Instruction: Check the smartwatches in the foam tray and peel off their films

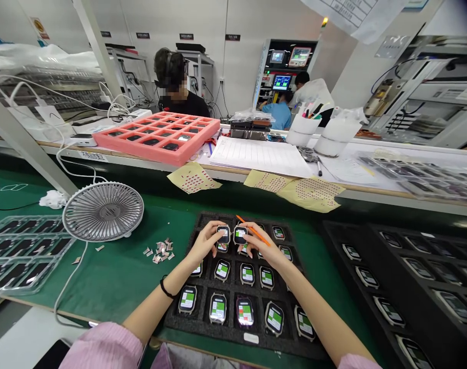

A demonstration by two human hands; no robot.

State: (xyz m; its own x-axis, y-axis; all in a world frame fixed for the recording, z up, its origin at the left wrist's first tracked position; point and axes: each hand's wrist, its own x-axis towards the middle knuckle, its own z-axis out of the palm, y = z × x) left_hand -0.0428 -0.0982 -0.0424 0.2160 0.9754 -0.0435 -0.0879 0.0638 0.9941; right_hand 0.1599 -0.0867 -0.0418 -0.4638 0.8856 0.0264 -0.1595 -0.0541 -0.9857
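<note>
Above the far rows of a black foam tray [233, 287], my left hand [206, 242] grips a smartwatch [223, 234] between thumb and fingers, its screen lit. Close beside it, my right hand [261, 246] grips a second smartwatch [240, 234], also lit. A thin orange stick [256, 233] lies across the right hand, seemingly tucked among its fingers. Below both hands, the tray's pockets hold several watches with green-and-white screens; one watch [245, 311] in the near row shows some red. My hands partly cover the watches behind and under them.
Left of the tray are small silvery pieces [162, 251], a grey fan [106, 210] and a clear tray [11, 277] of dark parts. Black trays [421, 277] with watches lie at right. A shelf carries a pink foam tray [141, 148] and papers [260, 156]. A person [185, 100] sits opposite.
</note>
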